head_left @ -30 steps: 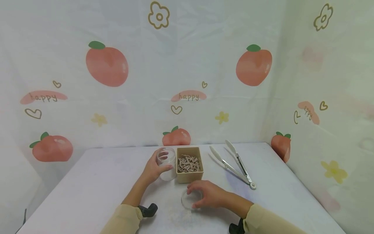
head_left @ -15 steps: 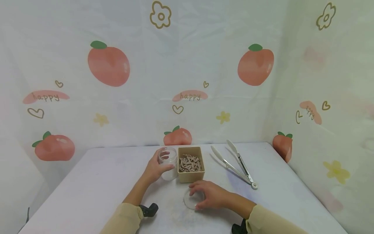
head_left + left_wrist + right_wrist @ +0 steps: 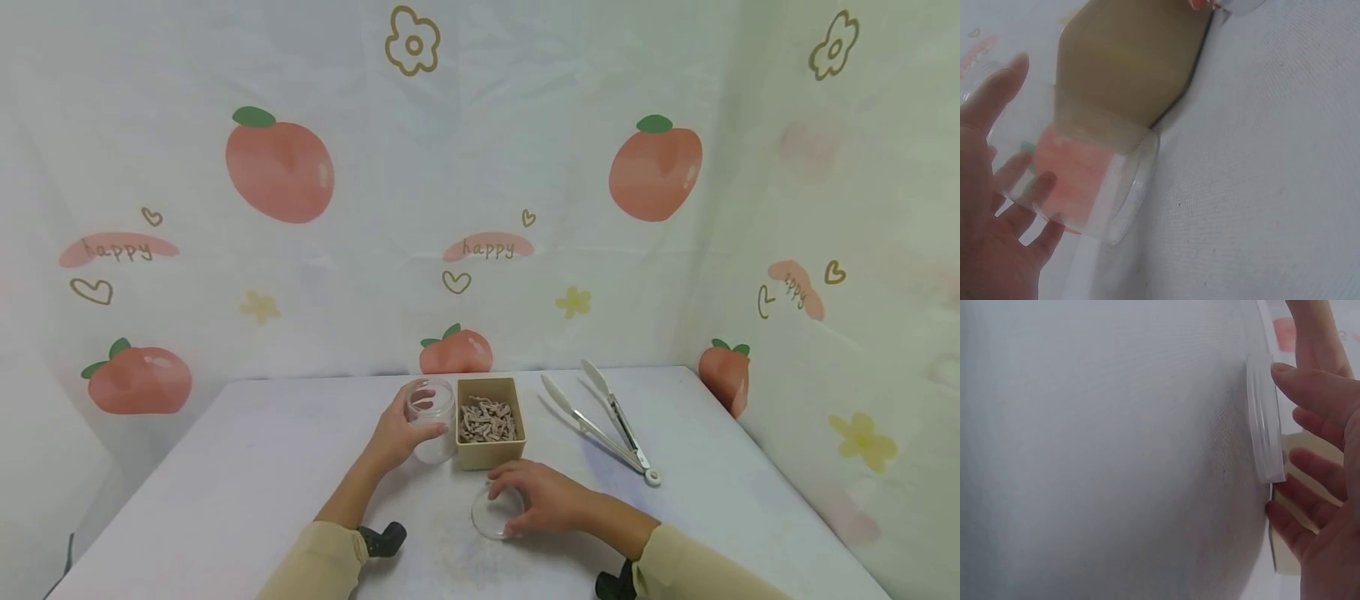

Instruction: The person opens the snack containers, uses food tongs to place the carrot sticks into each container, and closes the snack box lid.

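My left hand is curled round a clear, wide-mouthed jar, thumb in front and fingers behind its far side. The jar stands upright without a lid; its clear wall shows in the left wrist view. Flat on the table lies a clear round jar lid. My right hand spans the lid, with thumb and bent fingers at opposite parts of its edge. From the side, the right wrist view shows the lid between thumb and fingers. Against the jar's right side stands a beige rectangular box with brownish-grey, twisted dried pieces inside.
White-tipped metal tongs lie spread at the right, hinge toward me. A white cloth printed with peaches hangs behind the white table and along its right side. Black straps with dark mounts circle both wrists.
The whole head view shifts slightly to the right, then stays nearly still. Both hands keep their places at the jar and the lid.
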`<state>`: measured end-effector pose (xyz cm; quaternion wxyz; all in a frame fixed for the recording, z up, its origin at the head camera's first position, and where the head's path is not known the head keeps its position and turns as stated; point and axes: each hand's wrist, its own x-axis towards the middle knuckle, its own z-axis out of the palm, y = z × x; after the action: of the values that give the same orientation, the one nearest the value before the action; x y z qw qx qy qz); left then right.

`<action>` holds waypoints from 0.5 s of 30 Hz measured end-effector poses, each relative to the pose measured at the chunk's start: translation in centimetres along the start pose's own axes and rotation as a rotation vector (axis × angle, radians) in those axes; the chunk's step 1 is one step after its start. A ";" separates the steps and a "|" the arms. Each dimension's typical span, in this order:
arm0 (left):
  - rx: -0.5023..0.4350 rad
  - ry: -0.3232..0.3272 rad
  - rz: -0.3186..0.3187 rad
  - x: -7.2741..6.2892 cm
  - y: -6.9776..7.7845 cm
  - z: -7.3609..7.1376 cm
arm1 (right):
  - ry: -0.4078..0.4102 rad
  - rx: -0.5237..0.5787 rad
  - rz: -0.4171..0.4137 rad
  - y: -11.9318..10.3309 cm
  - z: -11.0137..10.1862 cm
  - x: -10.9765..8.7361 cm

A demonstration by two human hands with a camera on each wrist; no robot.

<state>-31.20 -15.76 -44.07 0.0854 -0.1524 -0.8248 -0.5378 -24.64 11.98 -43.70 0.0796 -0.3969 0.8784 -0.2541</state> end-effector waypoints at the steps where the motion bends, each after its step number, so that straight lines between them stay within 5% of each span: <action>1: 0.002 0.000 0.000 0.0 0.0 0.0 | 0.002 0.000 -0.004 0.0 0.0 0.0; 15: -0.003 0.000 0.017 0.0 -0.1 -0.1 | 0.037 -0.010 -0.061 0.1 0.2 -0.1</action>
<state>-31.27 -15.90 -44.13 0.0896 -0.1595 -0.8226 -0.5383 -24.59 12.04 -43.93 0.0537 -0.4193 0.8684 -0.2593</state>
